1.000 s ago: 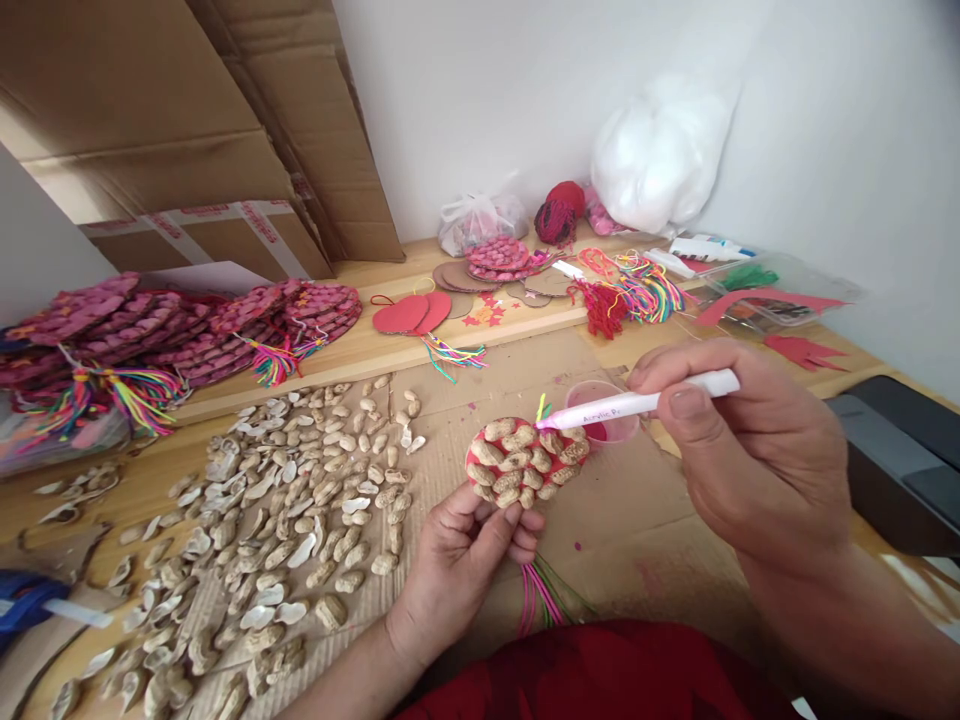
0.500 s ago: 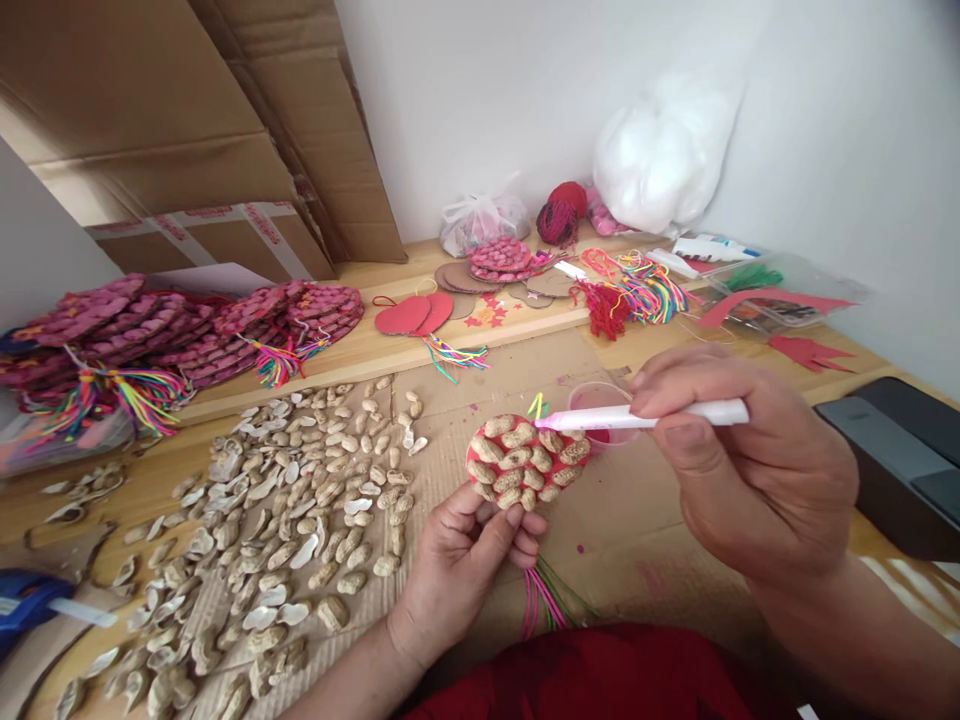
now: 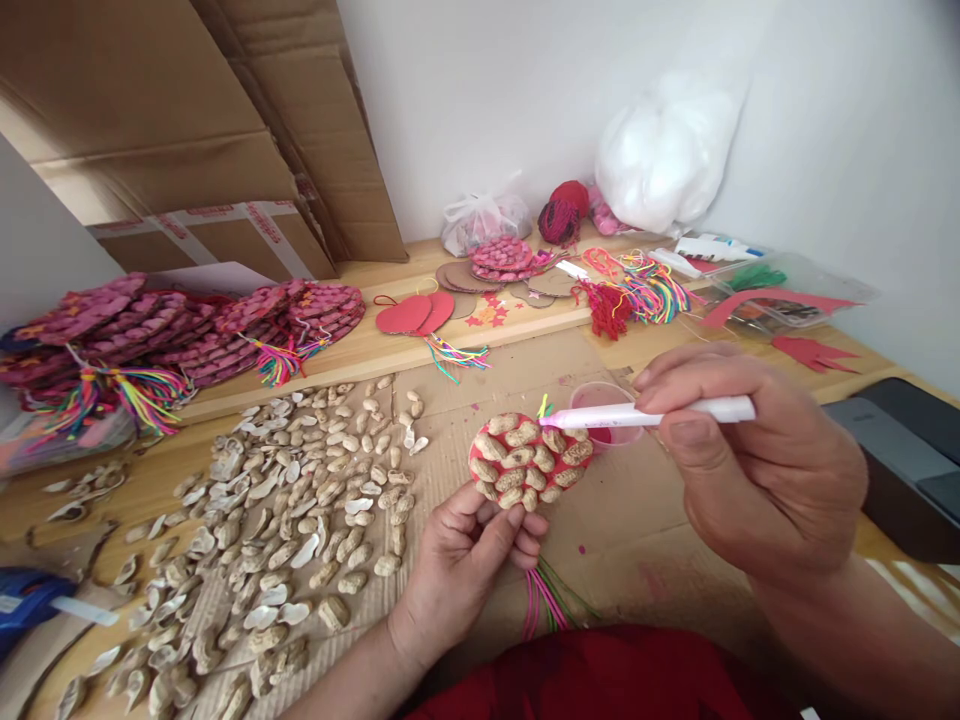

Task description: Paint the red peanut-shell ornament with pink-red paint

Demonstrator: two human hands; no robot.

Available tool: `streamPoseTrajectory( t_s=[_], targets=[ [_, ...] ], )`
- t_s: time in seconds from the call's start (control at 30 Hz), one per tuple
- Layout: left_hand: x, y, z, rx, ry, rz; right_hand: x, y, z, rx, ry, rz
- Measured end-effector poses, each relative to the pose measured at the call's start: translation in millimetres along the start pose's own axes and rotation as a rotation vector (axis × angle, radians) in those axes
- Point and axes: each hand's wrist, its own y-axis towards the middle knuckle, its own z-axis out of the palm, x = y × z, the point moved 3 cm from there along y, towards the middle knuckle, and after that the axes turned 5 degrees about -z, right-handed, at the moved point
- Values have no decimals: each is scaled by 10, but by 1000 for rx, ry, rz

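My left hand (image 3: 472,560) pinches the lower edge of a red disc covered with peanut shells (image 3: 529,458), holding it tilted up over the cardboard sheet (image 3: 615,545). Pink and green cords (image 3: 544,598) hang below the disc, and a small yellow-green loop shows at its upper edge. In my right hand (image 3: 757,460) is a white marker (image 3: 652,412), gripped like a pen. Its pink-purple tip meets the disc's upper edge among the shells; whether it touches a shell I cannot tell. Behind the marker stands a clear plastic cup (image 3: 607,400) with some pink in it.
Loose peanut shells (image 3: 300,510) cover the cardboard at left, near a blue glue gun (image 3: 30,605). Finished pink discs (image 3: 112,325) are stacked behind them. Red discs (image 3: 416,313), tassels (image 3: 649,285) and yarn (image 3: 562,212) line the back. A dark phone-like object (image 3: 900,450) lies right.
The marker and my right hand have shifted very slightly right. The disc stays in my left hand, almost unmoved, and the view has moved a touch.
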Motion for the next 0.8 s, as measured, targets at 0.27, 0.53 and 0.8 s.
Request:
streamPoseTrajectory(
  t_s=[0.27,0.53,0.8],
  targets=[
    [7,-8,-1,5,-12,3,35,5,-8,-28,-32,-6],
    [2,5,2,-15,8,-7,36,6,12,8,-47,-24],
    [25,-10,-6,-13,-2,-13,54,-3,23,28,-45,23]
  ],
)
